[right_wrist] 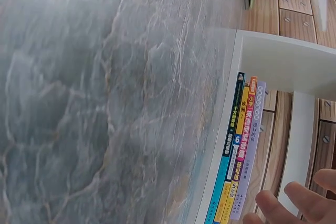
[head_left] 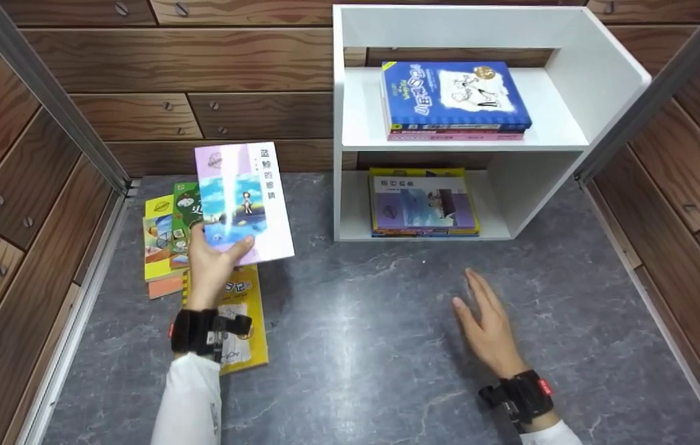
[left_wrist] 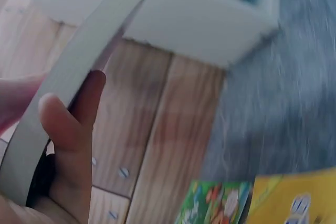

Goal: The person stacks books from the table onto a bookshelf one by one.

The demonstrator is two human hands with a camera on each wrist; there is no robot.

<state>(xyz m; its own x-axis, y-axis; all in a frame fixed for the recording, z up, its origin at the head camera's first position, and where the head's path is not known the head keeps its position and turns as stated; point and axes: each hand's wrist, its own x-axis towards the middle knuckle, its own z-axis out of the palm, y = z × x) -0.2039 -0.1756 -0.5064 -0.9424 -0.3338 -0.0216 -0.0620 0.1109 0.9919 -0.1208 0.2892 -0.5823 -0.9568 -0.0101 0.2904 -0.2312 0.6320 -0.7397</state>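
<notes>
My left hand [head_left: 213, 266] grips a white and purple book [head_left: 276, 210] by its lower left corner, thumb on the cover and fingers underneath. It is raised above other books at the left. From the left wrist view, the pale page edge [left_wrist: 68, 77] shows between thumb and fingers. Beneath the hand lie a yellow book [head_left: 257, 327], a green book [head_left: 184, 204] and another yellow-covered book [head_left: 155, 266]. My right hand [head_left: 489, 327] hovers over the grey surface with fingers extended, holding nothing, in front of the white shelf [head_left: 461, 148].
A stack topped by a blue book [head_left: 455, 99] lies on the upper shelf. Several books under a purple-and-white one [head_left: 418, 204] lie on the lower shelf, spines [right_wrist: 241, 150] outward in the right wrist view. Wood-patterned walls [head_left: 251, 62] enclose the grey surface [head_left: 350, 346].
</notes>
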